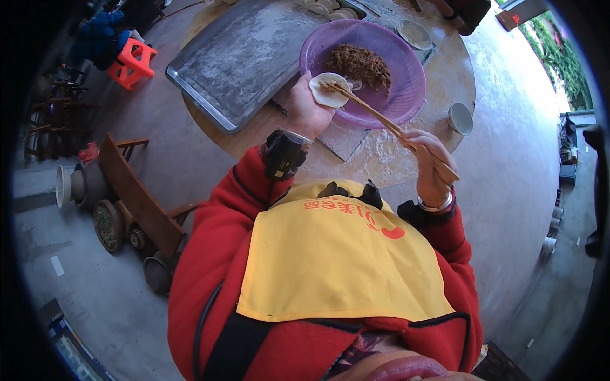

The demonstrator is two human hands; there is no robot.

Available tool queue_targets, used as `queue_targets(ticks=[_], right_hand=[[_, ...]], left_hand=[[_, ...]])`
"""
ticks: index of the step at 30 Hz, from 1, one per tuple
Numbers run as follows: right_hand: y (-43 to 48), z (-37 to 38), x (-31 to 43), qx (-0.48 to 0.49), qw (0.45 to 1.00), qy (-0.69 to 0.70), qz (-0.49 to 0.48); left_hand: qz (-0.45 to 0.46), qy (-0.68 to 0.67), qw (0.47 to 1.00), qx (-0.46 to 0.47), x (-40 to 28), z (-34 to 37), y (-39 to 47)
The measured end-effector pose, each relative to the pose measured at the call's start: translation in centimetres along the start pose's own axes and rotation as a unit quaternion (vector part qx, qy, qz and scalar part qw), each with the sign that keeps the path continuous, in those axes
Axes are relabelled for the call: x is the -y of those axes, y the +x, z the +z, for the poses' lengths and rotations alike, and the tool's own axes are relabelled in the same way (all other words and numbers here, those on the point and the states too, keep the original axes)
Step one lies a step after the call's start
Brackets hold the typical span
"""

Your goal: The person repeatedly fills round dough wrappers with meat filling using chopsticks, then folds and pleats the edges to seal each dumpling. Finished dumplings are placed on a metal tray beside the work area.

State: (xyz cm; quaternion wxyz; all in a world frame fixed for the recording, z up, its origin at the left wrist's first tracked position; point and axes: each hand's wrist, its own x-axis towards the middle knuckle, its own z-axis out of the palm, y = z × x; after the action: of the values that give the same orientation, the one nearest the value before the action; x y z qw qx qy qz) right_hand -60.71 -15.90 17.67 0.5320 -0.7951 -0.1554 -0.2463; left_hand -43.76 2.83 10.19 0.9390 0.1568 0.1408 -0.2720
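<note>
On the palm and fingers of my left hand [309, 109] lies a round dough wrapper [331, 98]. A small dab of brown filling [329, 85] sits on the wrapper. My right hand [431, 162] grips a pair of wooden chopsticks [376, 115], whose tips touch the filling. Just beyond both hands, a purple plastic basin [409, 97] stands on the round table [400, 164]. It holds a mound of brown minced filling [360, 64], heaped towards its far side. The wrapper and my left fingers overlap the basin's near left rim.
Left of the basin is a floured metal tray [238, 62], with several dumplings [329, 7] at the far end. A white bowl [460, 119] is at the table's right edge; another bowl [414, 34] lies farther back. A wooden bench [138, 195] and red stool [132, 63] are to the left.
</note>
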Motion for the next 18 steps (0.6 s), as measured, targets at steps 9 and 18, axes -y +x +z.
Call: queue_targets(ticks=[9, 18], right_hand=[[1.6, -3.3, -1.3, -0.18, 0.979, 0.04, 0.088], [1.9, -0.3, -10.7, -0.007, 0.971, 0.11, 0.211]], left_hand=[[0.03, 0.063, 0.997, -0.019, -0.1, 0.6, -1.2], [0.12, 0.087, 0.988, -0.044, -3.8, -1.4, -3.2]])
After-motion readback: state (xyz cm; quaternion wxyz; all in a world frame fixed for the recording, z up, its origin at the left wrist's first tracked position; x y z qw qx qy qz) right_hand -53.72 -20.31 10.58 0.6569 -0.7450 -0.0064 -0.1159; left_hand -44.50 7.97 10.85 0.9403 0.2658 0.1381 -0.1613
